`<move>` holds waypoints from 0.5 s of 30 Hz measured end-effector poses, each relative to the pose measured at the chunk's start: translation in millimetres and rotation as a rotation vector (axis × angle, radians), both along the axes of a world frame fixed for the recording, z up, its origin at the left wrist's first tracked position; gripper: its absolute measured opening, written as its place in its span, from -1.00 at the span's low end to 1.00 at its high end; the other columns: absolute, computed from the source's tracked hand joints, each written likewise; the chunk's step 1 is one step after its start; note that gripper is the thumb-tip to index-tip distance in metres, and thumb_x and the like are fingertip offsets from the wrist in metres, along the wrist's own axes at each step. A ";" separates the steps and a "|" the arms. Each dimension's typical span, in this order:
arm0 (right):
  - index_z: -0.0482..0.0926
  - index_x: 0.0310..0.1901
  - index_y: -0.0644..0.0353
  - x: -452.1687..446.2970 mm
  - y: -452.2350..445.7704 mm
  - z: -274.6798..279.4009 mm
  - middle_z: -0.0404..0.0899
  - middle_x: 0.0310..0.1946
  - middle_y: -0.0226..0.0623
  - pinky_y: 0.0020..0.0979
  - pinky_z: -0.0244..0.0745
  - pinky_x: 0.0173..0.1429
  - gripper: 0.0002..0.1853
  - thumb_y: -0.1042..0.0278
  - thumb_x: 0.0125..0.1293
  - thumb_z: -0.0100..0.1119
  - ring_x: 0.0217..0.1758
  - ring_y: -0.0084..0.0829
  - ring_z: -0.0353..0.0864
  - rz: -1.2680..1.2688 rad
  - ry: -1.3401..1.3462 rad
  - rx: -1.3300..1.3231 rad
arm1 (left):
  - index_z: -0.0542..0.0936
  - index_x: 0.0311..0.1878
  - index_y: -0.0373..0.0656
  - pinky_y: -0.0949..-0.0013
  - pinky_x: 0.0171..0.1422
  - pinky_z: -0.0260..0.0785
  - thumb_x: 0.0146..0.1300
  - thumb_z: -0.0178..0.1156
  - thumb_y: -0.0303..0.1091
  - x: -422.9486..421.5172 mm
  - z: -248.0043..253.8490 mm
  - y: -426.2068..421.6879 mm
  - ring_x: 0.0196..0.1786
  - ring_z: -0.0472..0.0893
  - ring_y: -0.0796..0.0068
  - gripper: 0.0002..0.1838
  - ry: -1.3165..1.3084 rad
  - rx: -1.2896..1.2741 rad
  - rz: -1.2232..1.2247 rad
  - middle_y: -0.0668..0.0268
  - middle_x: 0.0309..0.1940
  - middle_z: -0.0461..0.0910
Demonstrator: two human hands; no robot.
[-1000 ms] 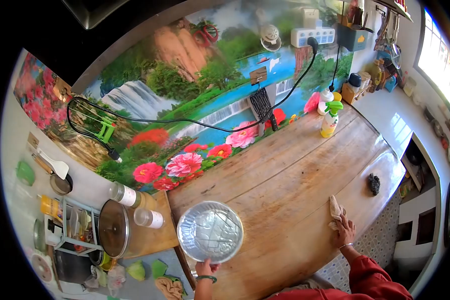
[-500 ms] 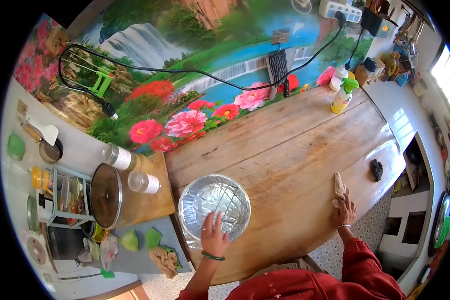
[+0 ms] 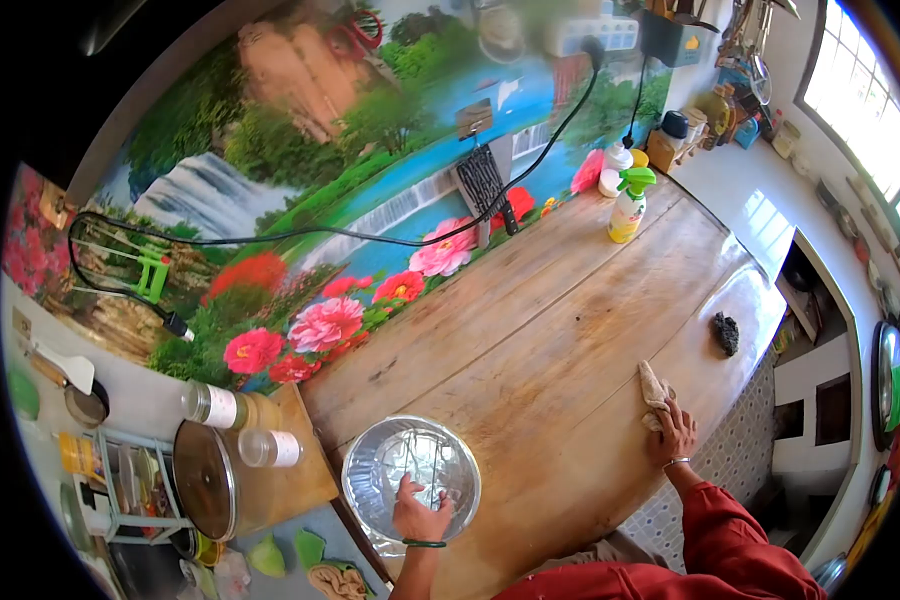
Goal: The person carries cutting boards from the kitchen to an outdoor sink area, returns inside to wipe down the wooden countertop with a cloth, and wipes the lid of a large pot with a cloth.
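Observation:
A round silvery foil-like bowl sits at the left front of the wooden table. My left hand reaches into it with fingers apart and curved; thin wire-like lines show inside, and whether the fingertips touch them is unclear. A green bangle is on that wrist. On the right part of the table, my right hand rests on a beige cloth, its fingers over the cloth's near end. Beyond the cloth lies a dark scrubber-like lump.
A green-topped spray bottle stands at the table's back edge. Glass jars and a round lid are at the left. A black cable and a cleaver-like tool hang on the wall.
My left hand has left the bowl's near rim and moved over its inside. The right hand remains at the cloth. The camera view has shifted.

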State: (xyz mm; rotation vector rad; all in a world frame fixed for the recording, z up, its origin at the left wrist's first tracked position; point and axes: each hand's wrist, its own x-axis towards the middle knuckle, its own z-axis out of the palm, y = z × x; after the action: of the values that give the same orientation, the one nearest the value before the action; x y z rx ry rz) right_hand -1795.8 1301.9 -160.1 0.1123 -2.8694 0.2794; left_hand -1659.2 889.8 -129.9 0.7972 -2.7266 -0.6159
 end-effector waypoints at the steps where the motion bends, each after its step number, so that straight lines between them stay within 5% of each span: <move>1: 0.50 -0.14 -0.01 -0.8 -0.2 1.3 0.39 0.06 -0.38 -0.24 0.26 0.01 -0.61 0.33 -0.12 0.00 -0.07 -0.25 0.39 -0.009 0.002 -0.003 | 0.30 0.02 -0.23 0.22 -0.12 0.36 -0.34 0.32 -0.35 -2.2 5.3 -3.9 -0.21 0.51 0.19 -0.28 0.002 -0.003 -0.009 0.26 -0.31 0.47; 6: 0.50 -0.15 -0.01 -3.1 -1.2 6.6 0.39 0.06 -0.37 -0.25 0.28 -0.02 -0.62 0.32 -0.12 0.01 -0.06 -0.26 0.39 0.013 0.015 -0.029 | 0.29 -0.04 -0.28 0.40 0.04 0.30 -0.23 0.24 -0.51 -9.1 40.5 -62.2 -0.16 0.47 0.38 -0.43 0.322 0.505 -0.162 0.21 -0.28 0.41; 8: 0.51 -0.18 0.00 -2.9 1.5 1.3 0.40 0.05 -0.35 -0.24 0.27 -0.02 -0.64 0.32 -0.13 0.02 -0.06 -0.24 0.39 0.004 0.021 -0.032 | 0.28 -0.05 -0.28 0.35 0.18 0.19 -0.18 0.22 -0.56 -26.3 85.4 -82.3 -0.02 0.39 0.40 -0.46 0.362 0.773 -0.251 0.21 -0.09 0.32; 12: 0.52 -0.21 0.02 -3.8 1.0 -7.9 0.40 0.04 -0.33 -0.22 0.27 -0.02 -0.67 0.32 -0.12 0.03 -0.04 -0.22 0.38 0.019 0.046 -0.052 | 0.26 0.03 -0.28 0.31 0.28 0.09 -0.14 0.20 -0.60 -62.0 134.3 -140.1 0.12 0.32 0.38 -0.42 0.311 0.675 -0.255 0.23 -0.05 0.31; 15: 0.52 -0.19 0.03 -4.8 2.2 -15.9 0.40 0.05 -0.33 -0.21 0.26 0.00 -0.65 0.32 -0.12 0.03 -0.03 -0.20 0.37 0.031 0.054 -0.035 | 0.26 0.04 -0.27 0.33 0.32 0.01 -0.18 0.18 -0.65 -96.0 120.9 -189.1 0.17 0.28 0.39 -0.39 0.369 0.743 -0.227 0.23 -0.01 0.31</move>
State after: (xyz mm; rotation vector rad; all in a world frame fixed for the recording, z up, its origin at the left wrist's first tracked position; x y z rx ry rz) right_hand -1800.7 1304.1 -176.0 0.1560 -2.8097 0.3268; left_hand -1755.2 700.7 -9.0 0.4298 -2.2390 -1.6884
